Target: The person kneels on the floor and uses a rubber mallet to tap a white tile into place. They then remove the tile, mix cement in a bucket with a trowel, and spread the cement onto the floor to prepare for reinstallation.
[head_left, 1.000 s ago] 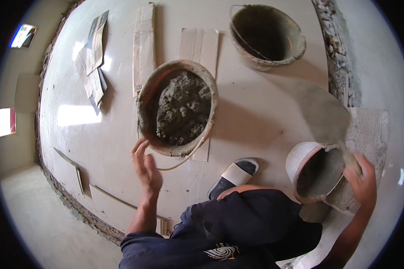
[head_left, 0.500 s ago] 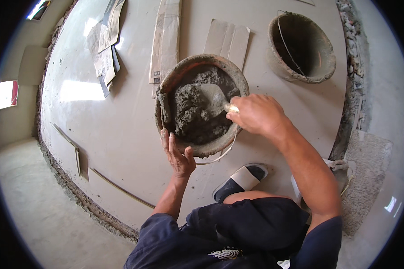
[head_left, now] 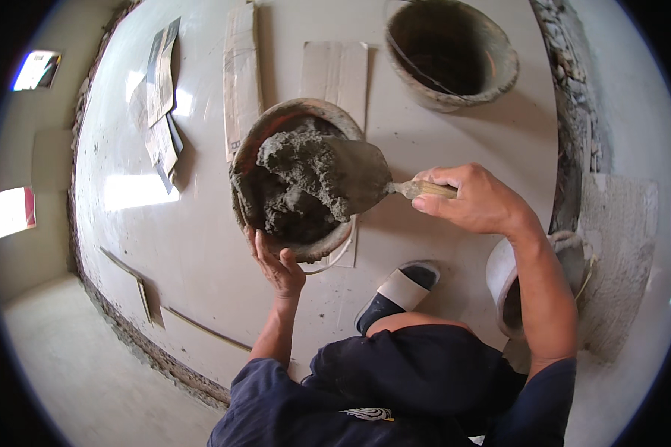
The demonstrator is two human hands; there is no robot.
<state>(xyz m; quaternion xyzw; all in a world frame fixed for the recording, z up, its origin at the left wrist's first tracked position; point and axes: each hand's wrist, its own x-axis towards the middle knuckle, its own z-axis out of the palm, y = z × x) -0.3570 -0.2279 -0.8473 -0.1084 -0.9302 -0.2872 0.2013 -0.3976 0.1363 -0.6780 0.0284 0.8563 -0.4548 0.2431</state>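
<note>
A mortar-caked bucket (head_left: 247, 160) holds wet grey mortar (head_left: 294, 212) and stands in front of me. My left hand (head_left: 278, 270) grips its near-left rim, with fingertips against the edge and the thumb apart. My right hand (head_left: 473, 197) is closed round the wooden handle of a trowel (head_left: 361, 177). The trowel's broad blade is over the right side of the bucket, and a thick lump of mortar sits on it and beyond its left edge. Part of the bucket's opening is hidden under the blade and the lump.
A second dirty bucket (head_left: 455, 56) with a wire handle stands at the far right. Cardboard strips (head_left: 240, 78) lie on the glossy floor panel (head_left: 201, 246). Near my right forearm is a pale bucket (head_left: 503, 272). My sandalled foot (head_left: 402, 292) is close by. Rubble (head_left: 570, 82) lines the right edge.
My right hand has raised the trowel and drawn it right, lifting mortar from the bucket. My left hand stays at the rim. The view has shifted, and the pale bucket shows more.
</note>
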